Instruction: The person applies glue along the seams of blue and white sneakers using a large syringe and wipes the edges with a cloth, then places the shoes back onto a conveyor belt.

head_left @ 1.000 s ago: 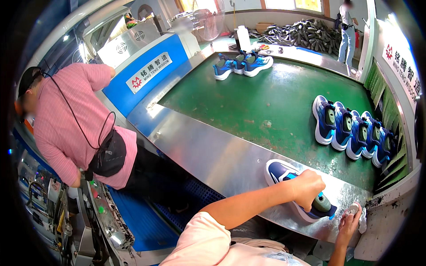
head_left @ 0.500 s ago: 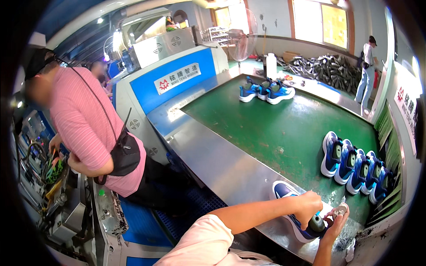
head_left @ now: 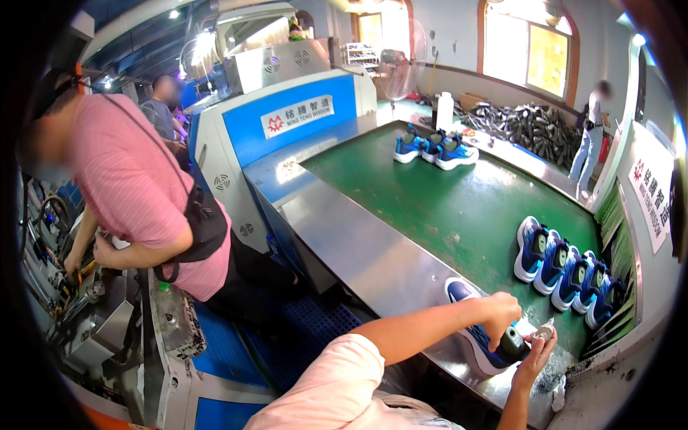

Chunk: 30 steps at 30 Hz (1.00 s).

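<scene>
A blue sneaker (head_left: 466,292) with a white sole lies on the metal edge of the table, right in front of me. A dark green shoe last (head_left: 512,340) shows in its opening. My left hand (head_left: 503,315) is closed over the sneaker's collar, its fingers curled down at the tongue. Close by the heel, my right hand (head_left: 536,355) grips a small pale thing with a pointed tip (head_left: 546,331); the fingers cover part of it, so its kind is unclear.
Several blue sneakers (head_left: 570,272) stand in a row on the green belt (head_left: 401,208) at right, with more sneakers (head_left: 436,148) at its far end. A strip curtain (head_left: 618,229) hangs at the right. On the left, a person in pink (head_left: 136,179) bends over machinery.
My view has shifted slightly. Both hands stay at the sneaker with little change in their grip. The person in pink has leaned farther forward to the left.
</scene>
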Tool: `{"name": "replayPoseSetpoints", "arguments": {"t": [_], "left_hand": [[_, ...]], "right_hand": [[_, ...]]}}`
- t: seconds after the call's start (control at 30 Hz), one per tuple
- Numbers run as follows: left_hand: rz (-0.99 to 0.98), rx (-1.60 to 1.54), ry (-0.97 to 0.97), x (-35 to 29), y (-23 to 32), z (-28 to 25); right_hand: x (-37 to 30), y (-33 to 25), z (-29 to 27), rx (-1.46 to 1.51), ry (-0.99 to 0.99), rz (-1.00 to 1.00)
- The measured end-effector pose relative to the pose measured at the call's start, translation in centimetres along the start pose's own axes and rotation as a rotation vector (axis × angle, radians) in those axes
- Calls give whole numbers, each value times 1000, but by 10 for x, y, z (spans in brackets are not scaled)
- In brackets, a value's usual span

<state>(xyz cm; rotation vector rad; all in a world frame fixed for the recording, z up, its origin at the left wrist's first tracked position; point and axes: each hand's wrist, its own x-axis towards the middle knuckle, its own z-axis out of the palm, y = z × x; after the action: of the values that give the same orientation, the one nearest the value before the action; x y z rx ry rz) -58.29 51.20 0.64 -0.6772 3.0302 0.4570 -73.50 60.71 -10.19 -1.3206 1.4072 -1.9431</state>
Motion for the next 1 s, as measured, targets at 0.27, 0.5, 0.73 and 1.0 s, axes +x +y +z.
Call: {"name": "replayPoseSetpoints", "arguments": {"t": [0.27,0.5,0.73,1.0], "left_hand": [[18,-103,-3,-25,17,10],[107,-153,43,-42,27,17],[205,-36,389,-122,46,4],[207,-5,492,-170,96,3]], "right_hand": [[-42,-61,-39,72,-118,205],[-86,-69,-85,-87,-85,377],[-99,-114,-69,-251,-171,574],[-45,-191,-65,208,-231,736]]}}
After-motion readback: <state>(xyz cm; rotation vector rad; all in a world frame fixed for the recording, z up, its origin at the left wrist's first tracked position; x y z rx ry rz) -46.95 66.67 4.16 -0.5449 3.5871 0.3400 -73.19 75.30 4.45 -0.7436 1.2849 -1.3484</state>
